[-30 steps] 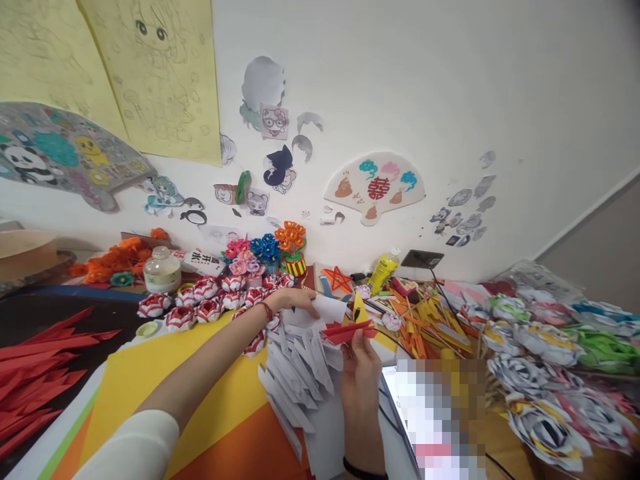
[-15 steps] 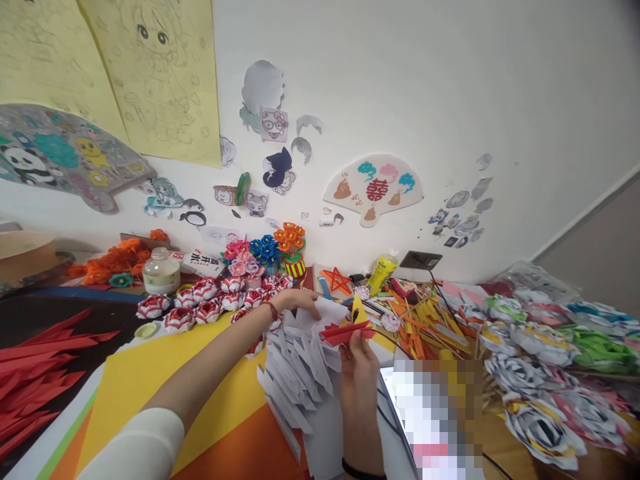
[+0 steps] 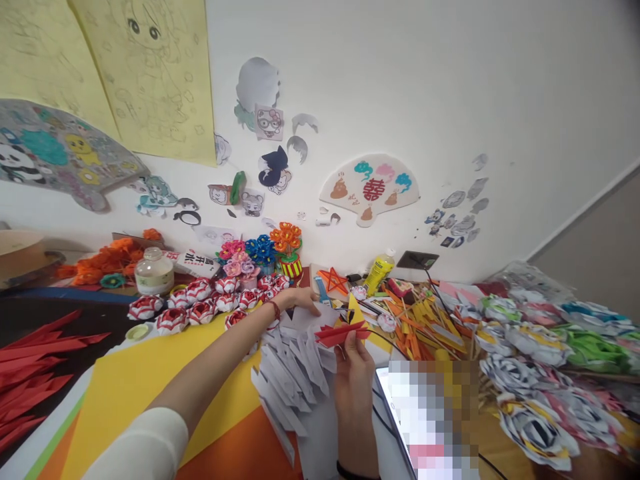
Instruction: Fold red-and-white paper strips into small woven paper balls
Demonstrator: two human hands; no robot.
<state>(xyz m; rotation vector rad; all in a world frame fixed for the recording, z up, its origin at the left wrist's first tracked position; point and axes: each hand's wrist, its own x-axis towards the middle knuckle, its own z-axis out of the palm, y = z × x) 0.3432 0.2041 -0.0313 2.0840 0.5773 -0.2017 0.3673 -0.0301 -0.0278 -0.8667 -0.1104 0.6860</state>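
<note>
A red folded paper piece (image 3: 341, 333) is pinched between the thumb and fingers of my right hand (image 3: 354, 363), above the white sheets. My left hand (image 3: 304, 300) reaches far forward, palm down with its fingers apart, over a white paper (image 3: 313, 317) behind the pile. Between my arms lies a heap of folded white paper strips (image 3: 290, 370). Yellow sheets (image 3: 135, 373) and an orange sheet (image 3: 240, 450) spread under my left arm. Red folded strips (image 3: 35, 380) lie on the dark surface at the far left.
Red and white paper flowers (image 3: 203, 312) stand in rows behind the yellow sheets, near a glass jar (image 3: 154, 273). A phone (image 3: 400, 413) with a cable lies right of my right wrist. Further right are orange and yellow strips (image 3: 420, 320) and many paper flowers (image 3: 537, 427).
The whole view has shifted slightly, so things appear a little further left. My left hand remains over the white paper, and my right hand still holds the red piece.
</note>
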